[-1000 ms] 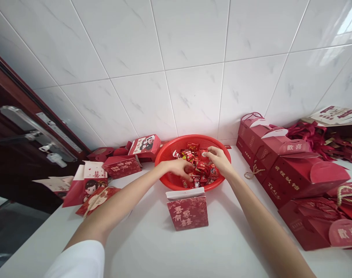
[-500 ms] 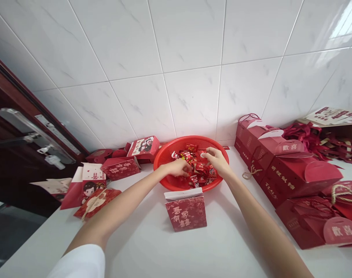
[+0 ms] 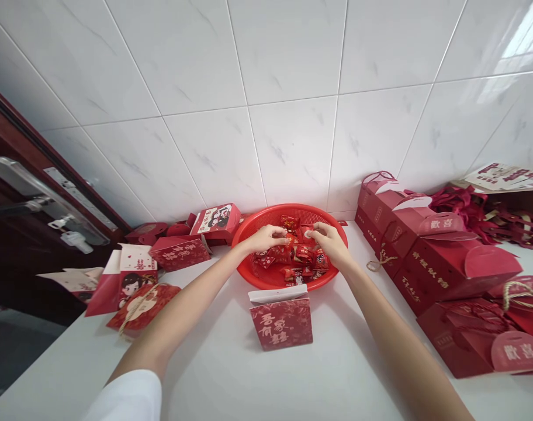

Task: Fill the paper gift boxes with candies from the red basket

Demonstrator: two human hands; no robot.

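In the head view, a red basket (image 3: 244, 266) sits at the centre of the frame, with wrapped sweets (image 3: 304, 254) lying loose inside. It seems set there so that both hands reach it equally well, and its raised wall keeps the sweets together.

The left hand (image 3: 267, 238) hangs over the basket's left part, thumb and fingers curled to a narrow gap; whether a sweet is between them, I cannot tell. The right hand (image 3: 331, 242) comes in over the right rim, thumb and forefinger close together at a small pale round spot (image 3: 308, 234); whether they grip it is unclear.

Just below the basket in the frame, a small box (image 3: 281, 324) stands on the white table (image 3: 214, 380), its pale flap raised, probably to leave the top accessible. More boxes (image 3: 442, 275) are lined up at the right, perhaps to leave the middle free for the hands; card packages (image 3: 179, 252) lie at the left.
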